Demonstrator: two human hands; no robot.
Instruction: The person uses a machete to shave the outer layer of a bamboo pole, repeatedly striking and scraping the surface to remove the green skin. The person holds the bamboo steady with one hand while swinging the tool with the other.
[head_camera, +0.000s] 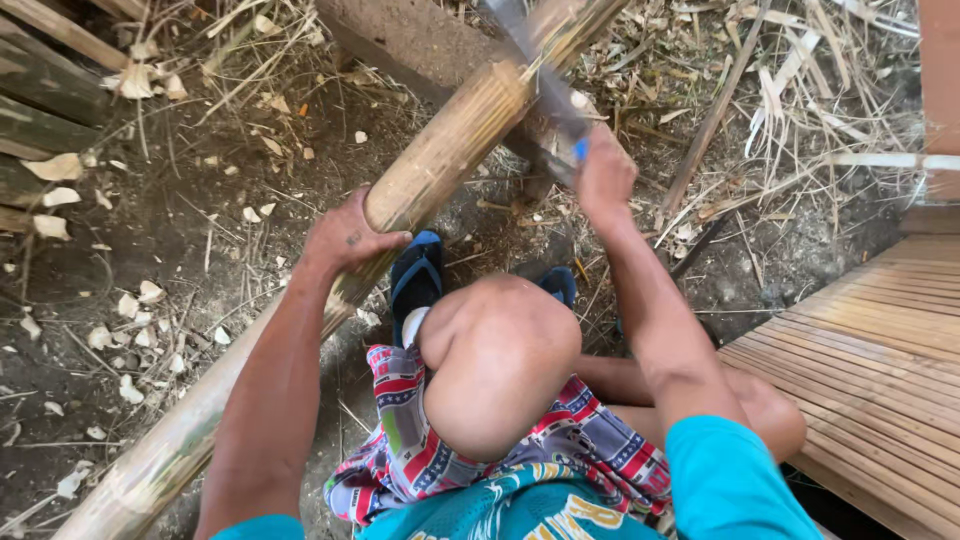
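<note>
— What colour is the bamboo pole (440, 160)?
— Pale tan with fine lengthwise streaks, greener and mottled toward the near end.
— And the blade (535, 70)?
— Dull grey, with a spot of blue at the handle.
— The clothes?
— The shorts (410, 440) are a patchwork of red, white, blue and green; the shirt (725, 480) is turquoise with yellow marks. The sandal (415, 280) is dark with blue straps.
— The slatted platform (870, 370)?
— Warm honey-brown.

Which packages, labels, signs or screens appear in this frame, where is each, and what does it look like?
None: no package, label, sign or screen shows.
The only lettering is a yellow print on the person's teal shirt, bottom centre, partly cut off.
Left hand grips a long bamboo pole; right hand holds a blue-handled blade against it.
</note>
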